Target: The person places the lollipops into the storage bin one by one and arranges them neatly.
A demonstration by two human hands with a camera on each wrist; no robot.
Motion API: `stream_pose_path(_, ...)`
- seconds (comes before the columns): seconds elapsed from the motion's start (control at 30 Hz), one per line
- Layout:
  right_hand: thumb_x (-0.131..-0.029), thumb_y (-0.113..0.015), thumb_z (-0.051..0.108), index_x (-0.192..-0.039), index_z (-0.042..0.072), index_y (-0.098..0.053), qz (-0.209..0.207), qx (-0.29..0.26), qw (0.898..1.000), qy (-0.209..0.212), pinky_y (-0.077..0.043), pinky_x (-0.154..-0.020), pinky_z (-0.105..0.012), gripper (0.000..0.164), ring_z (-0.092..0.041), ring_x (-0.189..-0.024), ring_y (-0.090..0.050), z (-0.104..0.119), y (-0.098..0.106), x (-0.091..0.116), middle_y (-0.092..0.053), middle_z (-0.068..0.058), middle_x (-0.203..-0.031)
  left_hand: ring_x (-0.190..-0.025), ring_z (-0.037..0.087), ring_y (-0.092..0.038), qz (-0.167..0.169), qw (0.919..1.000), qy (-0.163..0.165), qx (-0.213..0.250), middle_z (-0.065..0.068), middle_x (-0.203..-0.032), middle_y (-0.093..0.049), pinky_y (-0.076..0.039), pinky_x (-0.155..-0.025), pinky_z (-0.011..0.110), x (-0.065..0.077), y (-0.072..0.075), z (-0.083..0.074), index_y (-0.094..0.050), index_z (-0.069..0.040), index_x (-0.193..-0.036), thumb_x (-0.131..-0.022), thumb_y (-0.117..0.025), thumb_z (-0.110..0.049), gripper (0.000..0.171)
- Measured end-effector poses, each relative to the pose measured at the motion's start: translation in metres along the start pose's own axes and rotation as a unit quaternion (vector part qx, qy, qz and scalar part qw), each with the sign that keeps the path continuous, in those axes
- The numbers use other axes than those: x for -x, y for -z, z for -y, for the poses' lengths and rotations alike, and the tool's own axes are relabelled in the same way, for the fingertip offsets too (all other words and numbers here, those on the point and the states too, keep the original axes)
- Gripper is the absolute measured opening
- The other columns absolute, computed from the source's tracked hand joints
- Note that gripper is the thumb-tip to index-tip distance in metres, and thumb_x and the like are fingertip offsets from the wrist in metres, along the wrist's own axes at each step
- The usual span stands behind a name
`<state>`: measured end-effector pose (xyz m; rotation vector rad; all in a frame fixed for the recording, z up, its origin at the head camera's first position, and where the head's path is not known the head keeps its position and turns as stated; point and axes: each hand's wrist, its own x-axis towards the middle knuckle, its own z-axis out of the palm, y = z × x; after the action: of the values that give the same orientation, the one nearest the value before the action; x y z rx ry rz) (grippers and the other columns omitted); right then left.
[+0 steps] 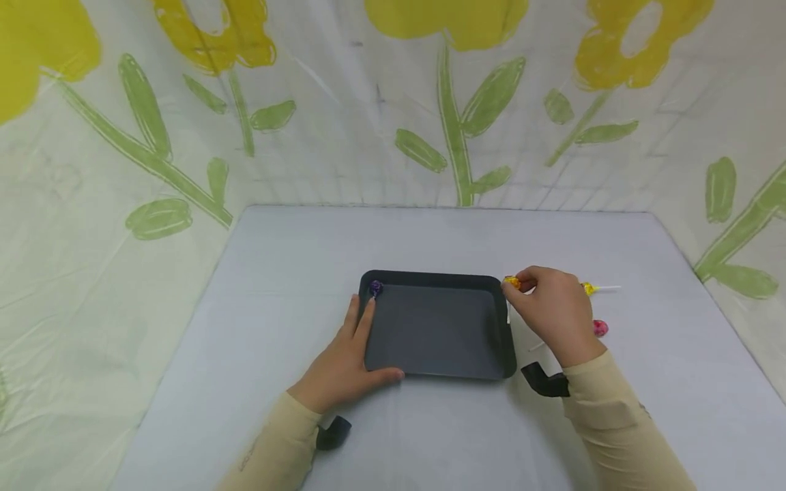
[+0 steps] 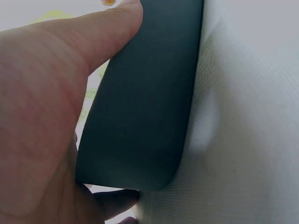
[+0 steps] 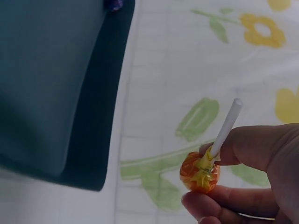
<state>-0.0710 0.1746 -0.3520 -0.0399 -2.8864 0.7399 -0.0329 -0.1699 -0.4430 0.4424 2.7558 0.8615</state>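
"Holding what was the right hand (image 1: 555, 314) shown?"

"A round lollipop in shiny orange-and-yellow wrapping (image 3: 190, 171) was pinched between thumb and fingers, just beside the far right corner of a shallow, dark grey, rectangular tray (image 1: 439, 327). Its white stick (image 3: 226, 128) was left free, probably because a firmer hold was given by the ball."

"And the left hand (image 1: 344, 365)?"

"Its straight fingers were spread apart along the tray's left side, the thumb laid against the near wall; presumably the tray was braced against sliding."

"Were other sweets seen?"

"A round, purple-wrapped lollipop (image 1: 376, 288) was nestled in the tray's far left corner. On the white tabletop (image 1: 295, 273), a yellow-wrapped lollipop (image 1: 589, 289) and a pink-wrapped lollipop (image 1: 601, 329) were seen beside the right hand."
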Motion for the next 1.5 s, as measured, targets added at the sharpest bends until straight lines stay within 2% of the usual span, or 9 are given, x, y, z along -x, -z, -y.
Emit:
stream_pose_path(0.23,-0.095,-0.072,0.035,-0.104,0.004,-0.08,0.02,0.01,1.0,0.005,-0.045,-0.05,-0.031,0.034,-0.028,-0.076,-0.068,0.013,-0.008,-0.006,-0.078,-0.014,-0.094,-0.151,0.049,-0.034,-0.001,1.0,0.0,-0.001,0.019,-0.176,0.01,-0.049,-0.108,0.059,0.004,0.0,0.0,0.002,-0.022,-0.171,-0.081,-0.075,-0.076,0.13)
stream_pose_path(0.37,-0.095,-0.073,0.034,-0.105,0.003,-0.08,0.028,0.0,1.0,0.01,-0.046,-0.051,-0.031,0.033,-0.028,-0.076,-0.068,0.022,-0.013,-0.01,-0.078,-0.015,-0.095,-0.151,0.049,-0.033,-0.005,1.0,0.001,-0.001,0.019,-0.176,0.009,-0.049,-0.108,0.059,0.006,0.001,0.001,0.001,-0.02,-0.171,-0.081,-0.075,-0.075,0.13)
stream_pose_path(0.63,-0.094,-0.076,0.032,-0.104,0.006,-0.082,0.024,-0.021,0.999,0.015,-0.052,-0.057,-0.034,0.028,-0.025,-0.076,-0.071,0.037,-0.029,-0.016,-0.08,-0.009,-0.091,-0.152,0.047,-0.033,-0.008,1.0,0.005,0.003,0.015,-0.176,0.011,-0.047,-0.11,0.06,0.01,0.003,-0.001,0.002,-0.022,-0.171,-0.08,-0.074,-0.077,0.13)
stream_pose_path(0.83,-0.093,-0.077,0.03,-0.102,0.005,-0.083,0.007,-0.021,0.999,0.037,-0.056,-0.061,-0.042,0.027,-0.028,-0.079,-0.072,0.045,-0.039,-0.021,-0.08,-0.012,-0.091,-0.155,0.045,-0.028,-0.004,0.9998,0.007,0.019,0.012,-0.176,0.012,-0.044,-0.113,0.059,0.006,0.005,-0.004,0.005,-0.025,-0.17,-0.08,-0.074,-0.078,0.131)
stream_pose_path(1.2,-0.092,-0.076,0.03,-0.1,0.007,-0.084,0.033,-0.039,0.998,0.046,-0.057,-0.062,-0.04,0.026,-0.026,-0.078,-0.072,0.059,-0.061,-0.026,-0.08,-0.009,-0.092,-0.154,0.045,-0.03,-0.004,0.9998,0.01,0.02,0.013,-0.176,0.011,-0.044,-0.113,0.058,0.002,0.004,-0.002,0.005,-0.027,-0.17,-0.08,-0.074,-0.078,0.13)
stream_pose_path(1.37,-0.091,-0.076,0.028,-0.098,0.009,-0.084,0.044,-0.048,0.997,0.042,-0.055,-0.06,-0.037,0.023,-0.025,-0.076,-0.072,0.066,-0.07,-0.031,-0.08,-0.006,-0.09,-0.154,0.045,-0.032,0.0,0.9998,0.016,0.015,0.008,-0.176,0.015,-0.045,-0.113,0.056,-0.001,0.003,0.0,0.008,-0.032,-0.169,-0.08,-0.073,-0.08,0.13)
stream_pose_path(1.5,-0.09,-0.077,0.03,-0.098,0.01,-0.084,0.055,-0.05,0.997,0.032,-0.055,-0.06,-0.038,0.022,-0.024,-0.076,-0.071,0.071,-0.078,-0.032,-0.079,-0.005,-0.09,-0.152,0.047,-0.035,0.002,0.9998,0.016,0.014,0.007,-0.176,0.015,-0.046,-0.112,0.056,-0.002,0.003,0.002,0.007,-0.031,-0.169,-0.08,-0.072,-0.081,0.129)
